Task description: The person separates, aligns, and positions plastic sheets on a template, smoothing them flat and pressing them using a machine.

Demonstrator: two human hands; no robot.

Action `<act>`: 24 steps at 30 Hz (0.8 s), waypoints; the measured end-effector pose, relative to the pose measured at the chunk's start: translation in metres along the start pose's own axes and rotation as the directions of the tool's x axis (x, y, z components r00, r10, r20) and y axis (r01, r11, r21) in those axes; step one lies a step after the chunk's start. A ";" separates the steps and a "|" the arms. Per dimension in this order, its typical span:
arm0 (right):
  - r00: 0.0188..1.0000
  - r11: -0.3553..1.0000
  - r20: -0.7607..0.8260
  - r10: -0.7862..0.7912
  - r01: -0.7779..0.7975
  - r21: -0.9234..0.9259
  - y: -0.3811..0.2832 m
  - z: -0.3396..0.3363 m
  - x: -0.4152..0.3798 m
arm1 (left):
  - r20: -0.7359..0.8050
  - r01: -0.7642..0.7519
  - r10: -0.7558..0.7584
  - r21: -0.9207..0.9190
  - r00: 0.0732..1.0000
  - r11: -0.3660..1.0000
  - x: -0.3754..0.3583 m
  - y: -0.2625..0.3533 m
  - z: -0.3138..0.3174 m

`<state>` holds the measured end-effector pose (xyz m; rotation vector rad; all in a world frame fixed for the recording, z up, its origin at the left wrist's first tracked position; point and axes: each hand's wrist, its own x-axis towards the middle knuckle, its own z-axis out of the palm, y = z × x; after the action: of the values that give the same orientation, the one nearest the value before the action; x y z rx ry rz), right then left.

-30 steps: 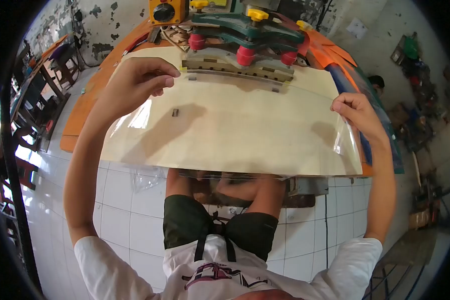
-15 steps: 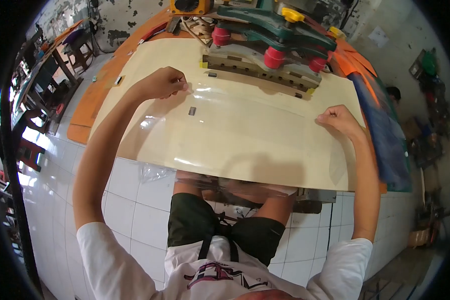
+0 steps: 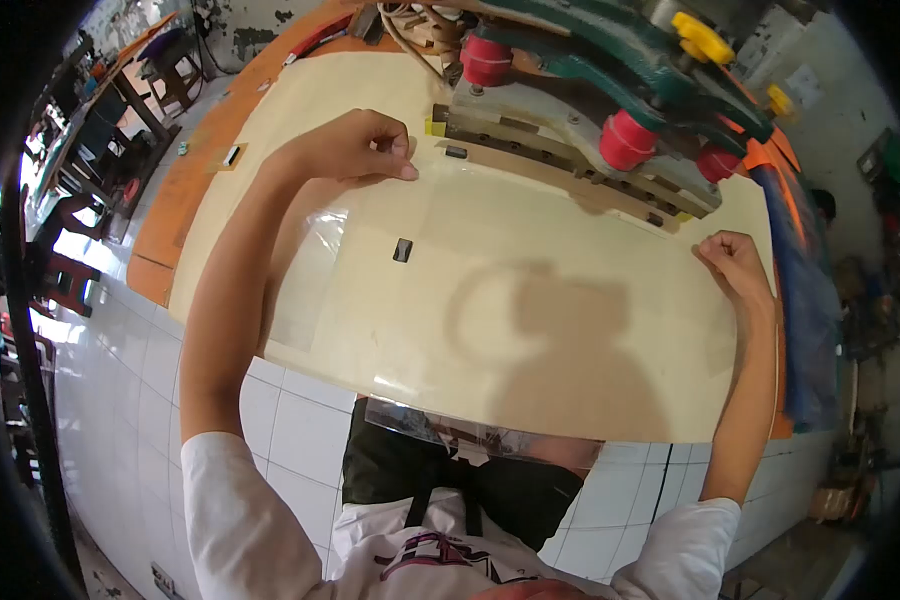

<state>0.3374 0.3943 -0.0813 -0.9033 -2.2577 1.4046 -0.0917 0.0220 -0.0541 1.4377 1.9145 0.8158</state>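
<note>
My left hand point(image 3: 370, 148) pinches the far left corner of a clear plastic sheet point(image 3: 530, 220), which lies over a cream board point(image 3: 420, 345). At the sheet's right end, my right hand point(image 3: 732, 258) is closed with fingertips together at its far edge. Between and beyond both hands stands a metal bar point(image 3: 570, 155) on a green clamp frame point(image 3: 610, 85) with red knobs point(image 3: 627, 138). Small dark pieces sit by the bar, and another dark piece point(image 3: 402, 249) lies on the board nearer me.
An orange table point(image 3: 155, 255) shows beyond the board's left side. Blue plastic point(image 3: 810, 330) hangs at the right. Clear plastic point(image 3: 470, 428) hangs over the near edge above my lap. Yellow knobs point(image 3: 703, 38) top the frame. Stools and benches stand far left.
The view has moved closer to the board and clamp frame. Both hands have moved toward the bar, with the sheet's far edge now beside it.
</note>
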 end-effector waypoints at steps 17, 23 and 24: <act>1.000 0.966 0.003 -0.030 0.030 -0.258 -0.002 -0.002 0.000 | -0.177 -0.100 0.174 0.361 0.969 0.927 0.002 -0.011 0.006; 0.997 0.989 -0.057 -0.051 0.042 -0.145 -0.004 0.004 -0.001 | -0.245 -0.046 0.142 0.360 0.959 0.932 0.001 -0.008 0.011; 0.998 0.988 -0.055 -0.040 0.031 -0.148 -0.006 0.005 -0.002 | -0.244 -0.036 0.130 0.355 0.961 0.934 0.001 -0.006 0.011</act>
<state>0.3343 0.3875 -0.0782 -0.9315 -2.3464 1.1935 -0.0870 0.0229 -0.0655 1.6991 2.3043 0.7660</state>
